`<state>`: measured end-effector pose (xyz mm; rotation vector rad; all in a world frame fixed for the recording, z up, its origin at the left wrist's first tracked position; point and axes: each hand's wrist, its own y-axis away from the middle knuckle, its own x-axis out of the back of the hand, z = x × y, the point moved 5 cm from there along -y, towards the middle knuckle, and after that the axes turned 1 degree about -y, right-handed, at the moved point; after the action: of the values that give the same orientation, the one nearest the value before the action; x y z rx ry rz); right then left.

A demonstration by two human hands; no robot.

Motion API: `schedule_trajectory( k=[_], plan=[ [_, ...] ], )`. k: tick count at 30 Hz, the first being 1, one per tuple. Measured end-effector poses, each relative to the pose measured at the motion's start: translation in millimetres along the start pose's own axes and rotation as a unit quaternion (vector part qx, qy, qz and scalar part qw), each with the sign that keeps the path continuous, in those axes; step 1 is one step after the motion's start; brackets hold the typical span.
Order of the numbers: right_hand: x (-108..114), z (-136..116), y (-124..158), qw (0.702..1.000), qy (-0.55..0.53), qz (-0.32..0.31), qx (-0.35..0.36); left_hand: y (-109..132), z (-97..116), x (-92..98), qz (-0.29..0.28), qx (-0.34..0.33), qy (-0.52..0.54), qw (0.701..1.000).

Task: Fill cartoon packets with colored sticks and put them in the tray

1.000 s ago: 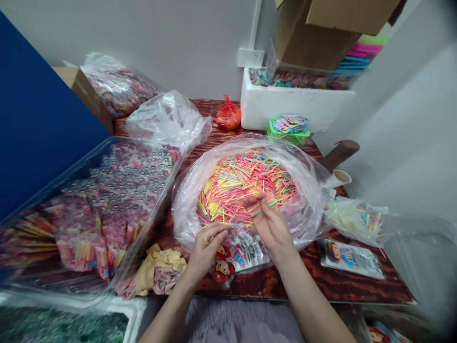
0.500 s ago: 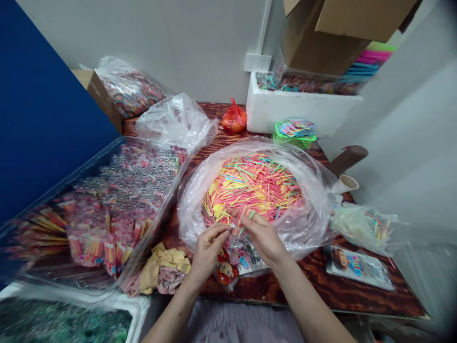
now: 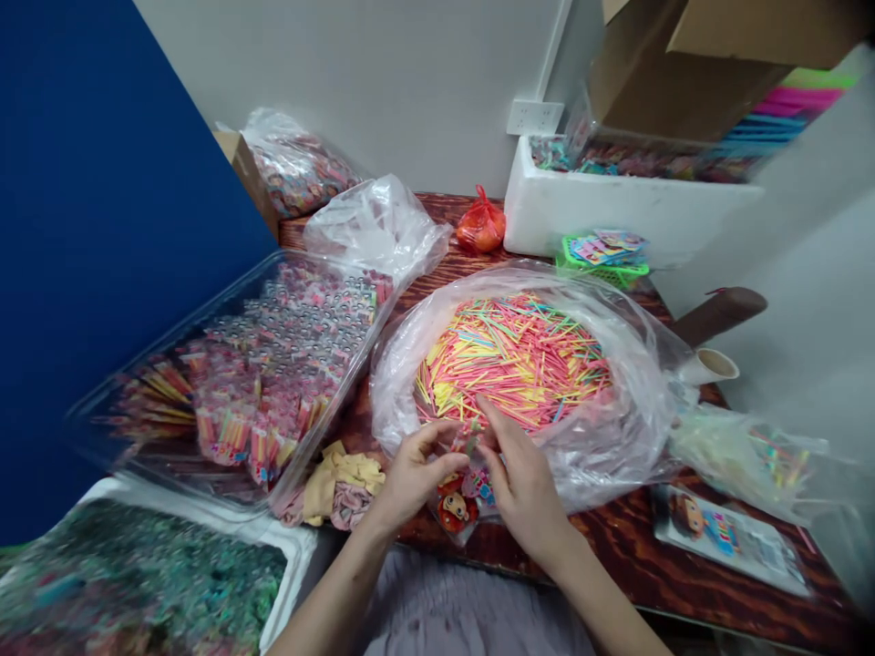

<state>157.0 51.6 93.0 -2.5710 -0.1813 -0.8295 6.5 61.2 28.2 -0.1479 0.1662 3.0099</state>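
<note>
My left hand (image 3: 418,474) is at the near edge of a large clear plastic bag (image 3: 396,374), its thumb and fingers pinched on a small clear packet (image 3: 470,437). Facing it, my right hand (image 3: 523,483) has its fingers bent around the packet's other side, with a few short sticks blurred between the hands. Many pink, yellow and green sticks (image 3: 512,360) fill the open bag. Under the hands lie printed packets with a red-haired cartoon figure (image 3: 455,510).
At left stands a clear tray (image 3: 328,433) of filled packets, above a white foam box (image 3: 301,556). Yellow and pink cloths (image 3: 342,483) lie beside it. A red bag (image 3: 481,226), green basket (image 3: 602,271) and foam box (image 3: 635,214) are behind; a printed pouch (image 3: 731,538) lies right.
The view has swung left, so everything appears shifted right. The striped row of sticks seen at my right fingertips has moved down between my hands, and the right fingers have come closer to the left.
</note>
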Motion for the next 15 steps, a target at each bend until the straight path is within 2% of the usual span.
schedule_trajectory(
  k=[4,10,15],
  plan=[
    [-12.7,-2.2,4.3,0.999,-0.033,-0.004,0.003,10.1,6.7,2.5,-0.023,0.004,-0.012,1.000],
    [-30.5,-13.8,-4.8,0.994,-0.093,-0.059,-0.010,16.8,15.2,20.9,0.067,-0.005,-0.052,0.996],
    [-38.5,-21.2,-15.5,0.993,-0.076,-0.093,-0.022,15.3,11.6,33.1,0.087,-0.011,-0.046,0.995]
  ],
)
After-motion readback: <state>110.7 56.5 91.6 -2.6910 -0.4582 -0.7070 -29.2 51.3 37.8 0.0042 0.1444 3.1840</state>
